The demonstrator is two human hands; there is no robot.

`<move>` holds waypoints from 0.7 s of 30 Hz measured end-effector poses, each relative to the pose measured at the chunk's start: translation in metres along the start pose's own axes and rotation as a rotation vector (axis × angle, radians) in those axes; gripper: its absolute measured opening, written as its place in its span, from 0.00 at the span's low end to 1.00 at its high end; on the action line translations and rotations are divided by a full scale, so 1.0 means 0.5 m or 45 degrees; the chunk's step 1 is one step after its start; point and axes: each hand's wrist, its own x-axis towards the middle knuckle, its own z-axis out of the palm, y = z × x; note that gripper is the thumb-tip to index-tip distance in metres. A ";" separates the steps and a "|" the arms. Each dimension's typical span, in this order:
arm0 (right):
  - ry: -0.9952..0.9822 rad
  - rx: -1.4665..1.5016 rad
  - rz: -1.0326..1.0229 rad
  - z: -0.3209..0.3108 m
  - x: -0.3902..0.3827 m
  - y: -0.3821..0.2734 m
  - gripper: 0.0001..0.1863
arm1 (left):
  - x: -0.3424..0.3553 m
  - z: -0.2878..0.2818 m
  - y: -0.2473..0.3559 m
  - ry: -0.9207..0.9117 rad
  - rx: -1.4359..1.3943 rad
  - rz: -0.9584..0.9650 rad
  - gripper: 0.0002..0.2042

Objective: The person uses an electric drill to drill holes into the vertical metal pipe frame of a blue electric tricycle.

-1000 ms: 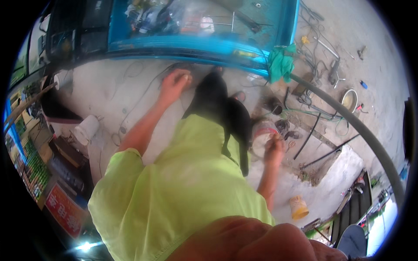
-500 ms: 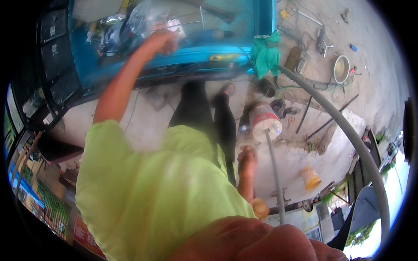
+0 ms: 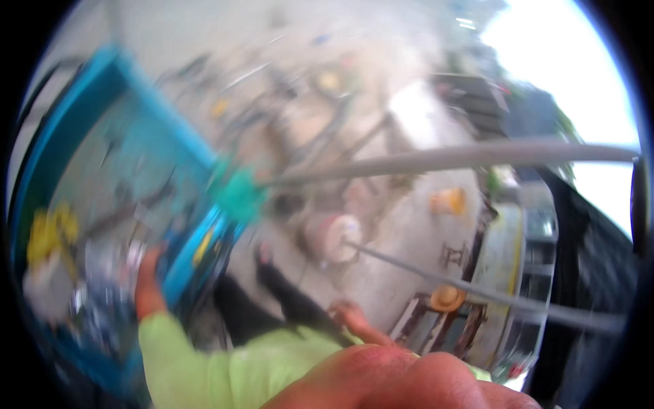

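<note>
My left hand (image 3: pixel 148 264) reaches over the side of a blue metal cargo bed (image 3: pixel 178 146), beside clear plastic bags and packages (image 3: pixel 109 269). Motion smears its fingers, so whether it grips anything does not show. Low in front of me, near my leg, hangs my right hand (image 3: pixel 349 315), away from the bed; its fingers are blurred too. On the bed's rim lies a yellow-handled tool (image 3: pixel 203 249). A green cloth (image 3: pixel 238 194) is wrapped at the bed's corner, where a long grey pole (image 3: pixel 409 161) meets it.
A red-and-white bucket (image 3: pixel 330 237) with a thin pole (image 3: pixel 436 276) fixed in it stands right of my feet. Farther right are an orange-yellow bucket (image 3: pixel 447 201) and a straw hat (image 3: pixel 447 298). Blurred tools and cables (image 3: pixel 266 102) litter the ground ahead. Yellow material (image 3: pixel 51 232) lies in the bed.
My view has swung to the right, so the cargo bed now appears at the left. My left hand is still over the bed, by the plastic bags; my right hand stays low.
</note>
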 end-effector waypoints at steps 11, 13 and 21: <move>-0.137 0.122 -0.262 0.035 0.061 -0.039 0.09 | 0.091 -0.051 -0.036 0.313 -0.614 0.035 0.21; -0.160 0.120 -0.284 0.033 0.036 -0.088 0.09 | 0.065 -0.030 -0.018 0.361 -0.718 0.086 0.21; -0.403 0.103 -0.481 0.010 0.084 -0.159 0.10 | -0.212 0.032 0.148 0.481 -0.552 0.493 0.22</move>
